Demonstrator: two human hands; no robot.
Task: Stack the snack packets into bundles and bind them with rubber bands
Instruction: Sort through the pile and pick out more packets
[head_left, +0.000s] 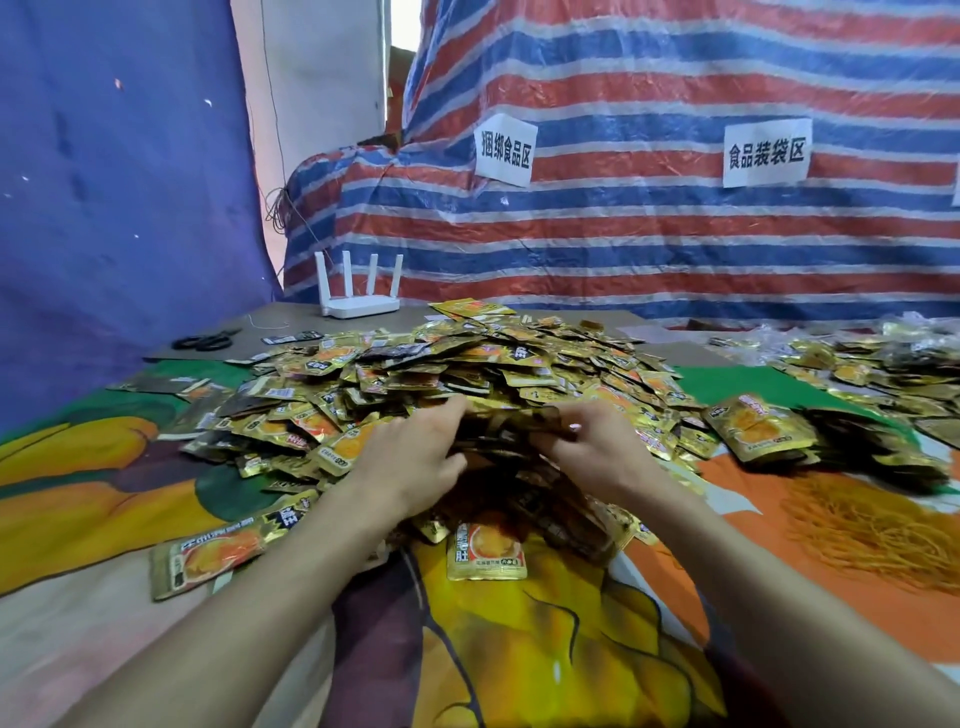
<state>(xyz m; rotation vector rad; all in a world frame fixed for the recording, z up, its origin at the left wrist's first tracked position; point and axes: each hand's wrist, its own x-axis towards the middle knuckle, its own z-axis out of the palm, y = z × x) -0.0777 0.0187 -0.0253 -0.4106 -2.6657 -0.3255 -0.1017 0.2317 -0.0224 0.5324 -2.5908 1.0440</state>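
Observation:
A big heap of gold snack packets (467, 364) covers the middle of the table. At its near side my left hand (410, 457) and my right hand (597, 452) grip the two ends of a small stack of packets (511, 421), fingers curled round it. Single packets lie close to me, one (487, 551) at the centre and one (208, 558) on the left. A bound bundle of packets (756, 426) lies to the right. A pile of yellow rubber bands (878, 525) sits at the right on the cloth.
A colourful printed cloth (519, 649) covers the table. Black scissors (205, 341) and a white router (358, 291) stand at the far left. More packets (883, 358) are spread at the far right. A striped tarp (649, 218) with paper labels hangs behind.

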